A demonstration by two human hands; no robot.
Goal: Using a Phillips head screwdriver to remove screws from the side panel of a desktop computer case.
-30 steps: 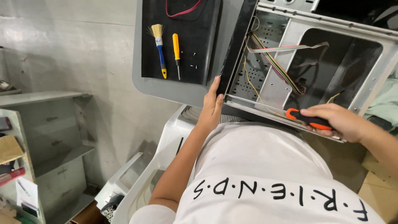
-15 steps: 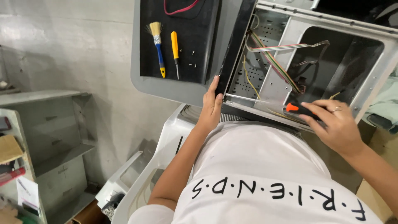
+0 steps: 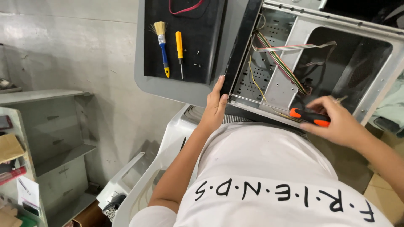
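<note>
While the left hand (image 3: 215,107) braces the open computer case (image 3: 294,63) flat-palmed, the right hand (image 3: 336,124) grips the orange screwdriver (image 3: 309,117); next, tip alignment with an internal screw appears required.

Even, soft daylight, fairly bright, no hard shadows. Mild glare on the grey metal computer case frame (image 3: 294,38) and pale concrete wall (image 3: 80,50). Interior of case dark. Right hand (image 3: 336,124) slightly motion-blurred. Wide-angle bending at edges; white shirt (image 3: 269,168) close, soft.

Case bay (image 3: 357,59) open; ribbon cable (image 3: 280,63) and yellow wire (image 3: 252,77) cross left compartment.
</note>
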